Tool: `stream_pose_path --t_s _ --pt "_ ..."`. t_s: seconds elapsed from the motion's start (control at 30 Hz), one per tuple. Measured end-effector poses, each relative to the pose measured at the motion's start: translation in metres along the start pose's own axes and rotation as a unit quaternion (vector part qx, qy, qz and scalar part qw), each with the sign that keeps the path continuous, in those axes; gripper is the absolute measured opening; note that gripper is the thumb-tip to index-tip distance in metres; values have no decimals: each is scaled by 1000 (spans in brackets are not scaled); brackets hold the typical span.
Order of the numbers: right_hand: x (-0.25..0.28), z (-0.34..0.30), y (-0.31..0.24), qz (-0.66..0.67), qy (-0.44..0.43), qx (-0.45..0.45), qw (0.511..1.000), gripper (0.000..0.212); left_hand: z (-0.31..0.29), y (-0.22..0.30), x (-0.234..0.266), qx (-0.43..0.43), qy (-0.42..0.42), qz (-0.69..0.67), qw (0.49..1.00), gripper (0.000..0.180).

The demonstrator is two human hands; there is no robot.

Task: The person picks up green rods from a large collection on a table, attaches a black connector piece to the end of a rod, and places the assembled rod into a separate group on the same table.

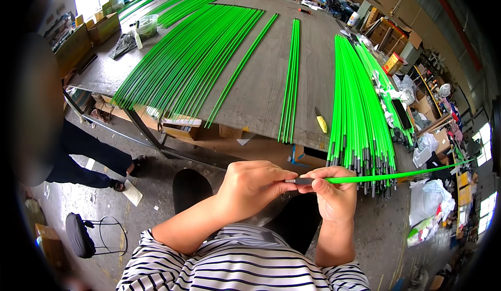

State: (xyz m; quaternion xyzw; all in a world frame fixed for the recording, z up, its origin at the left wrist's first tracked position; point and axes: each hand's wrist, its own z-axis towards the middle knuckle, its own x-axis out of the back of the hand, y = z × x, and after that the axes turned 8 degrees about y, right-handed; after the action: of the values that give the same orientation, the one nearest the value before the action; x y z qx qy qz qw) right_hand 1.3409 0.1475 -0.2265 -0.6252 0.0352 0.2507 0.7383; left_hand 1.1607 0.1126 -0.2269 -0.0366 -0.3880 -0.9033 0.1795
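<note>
A long, thin green rod (pixel 396 176) reaches out to the right from my hands, held roughly level in front of my body. My right hand (pixel 335 191) is closed round it near its dark grey end sleeve (pixel 305 181). At the rod's left end, the fingertips of my left hand (pixel 257 182) pinch the grey tip, partly covering it. Beyond my right hand, a thick bundle of green rods (pixel 355 103) with dark ends lies on the table (pixel 261 98), some ends jutting past its near edge.
Several green rods (pixel 290 82) lie mid-table, with a wide row of rods (pixel 193 51) to the left. A yellow-handled knife (pixel 321 123) rests near the bundle. A person (pixel 86 155) stands at left beside a stool (pixel 81 234). Cluttered shelves (pixel 433 95) line the right.
</note>
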Motion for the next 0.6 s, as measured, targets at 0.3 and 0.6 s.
stream_pose_path --t_s 0.3,0.6 --pt "-2 0 2 9 2 8 1000 16 -2 0 -1 -12 25 6 1000 19" --pt "0 0 0 19 -12 4 1000 14 -2 4 0 8 2 10 1000 17"
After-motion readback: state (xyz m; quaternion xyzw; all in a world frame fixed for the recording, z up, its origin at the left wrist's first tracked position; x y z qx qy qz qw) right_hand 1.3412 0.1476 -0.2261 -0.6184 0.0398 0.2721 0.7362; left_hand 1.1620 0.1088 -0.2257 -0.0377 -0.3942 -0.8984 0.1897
